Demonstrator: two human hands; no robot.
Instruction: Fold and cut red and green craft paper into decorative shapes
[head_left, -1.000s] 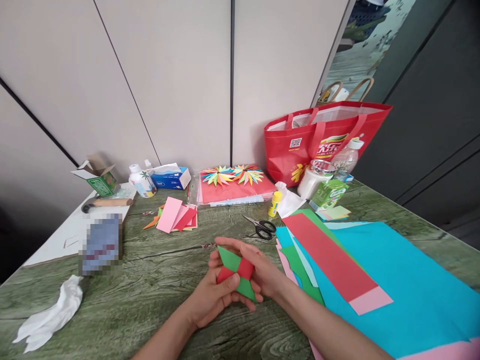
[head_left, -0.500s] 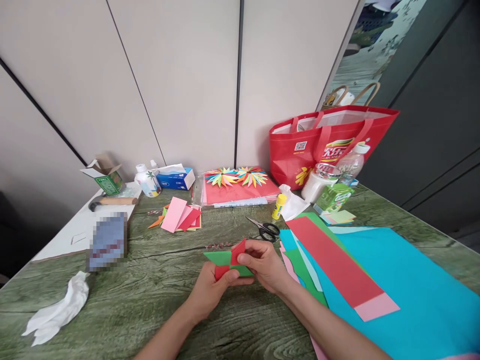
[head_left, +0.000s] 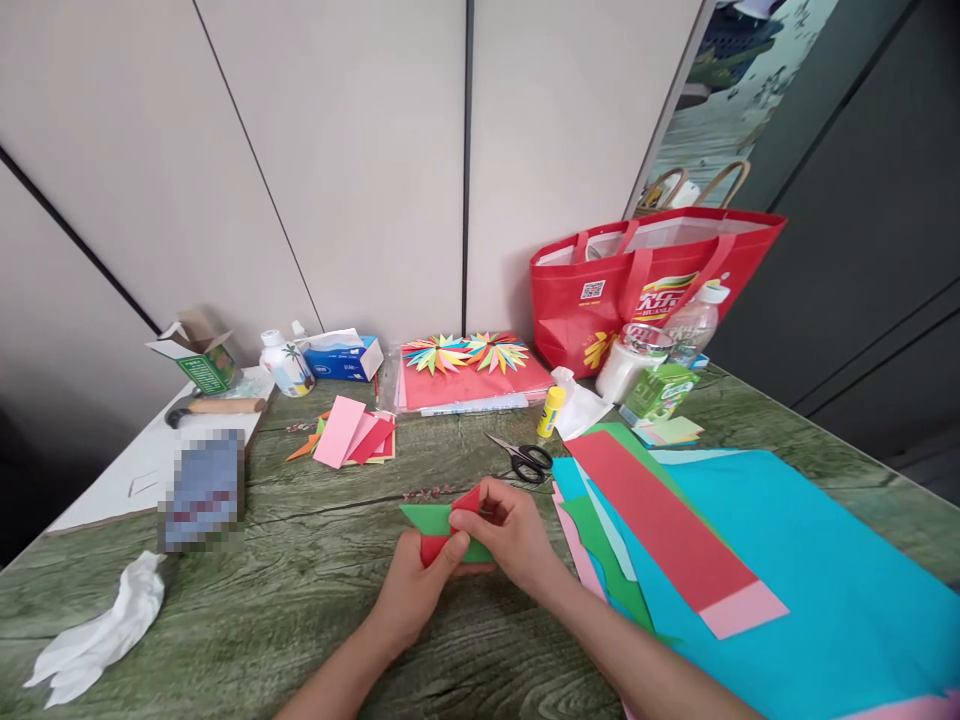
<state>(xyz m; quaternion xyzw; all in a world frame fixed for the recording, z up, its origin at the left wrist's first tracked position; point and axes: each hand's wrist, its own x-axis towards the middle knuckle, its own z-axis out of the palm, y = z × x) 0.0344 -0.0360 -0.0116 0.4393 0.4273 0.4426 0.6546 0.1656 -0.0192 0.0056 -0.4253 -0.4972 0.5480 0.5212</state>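
Note:
Between my hands, above the dark green wood-grain table, is a folded red and green paper piece [head_left: 435,518] with a pointed green tip on its left. My left hand [head_left: 420,590] grips its lower left part, the thumb pressed on the front. With thumb and fingers, my right hand [head_left: 514,535] pinches the red upper flap. The fingers hide much of the paper's lower and right sides. Just beyond my right hand lie black-handled scissors [head_left: 529,460], blades pointing left. A yellow glue stick [head_left: 551,411] stands behind them.
Coloured paper sheets [head_left: 810,560] cover the right side, a red strip [head_left: 660,520] on top. Cut paper pieces [head_left: 352,430] lie left of centre. Paper starbursts [head_left: 465,353] rest at the back beside a red bag [head_left: 585,320]. A hammer [head_left: 217,405] and crumpled tissue [head_left: 105,630] are left.
My right thumb and fingers have shifted slightly left and down over the red flap, which now lies flatter. My left hand keeps its grip. The whole view has moved slightly.

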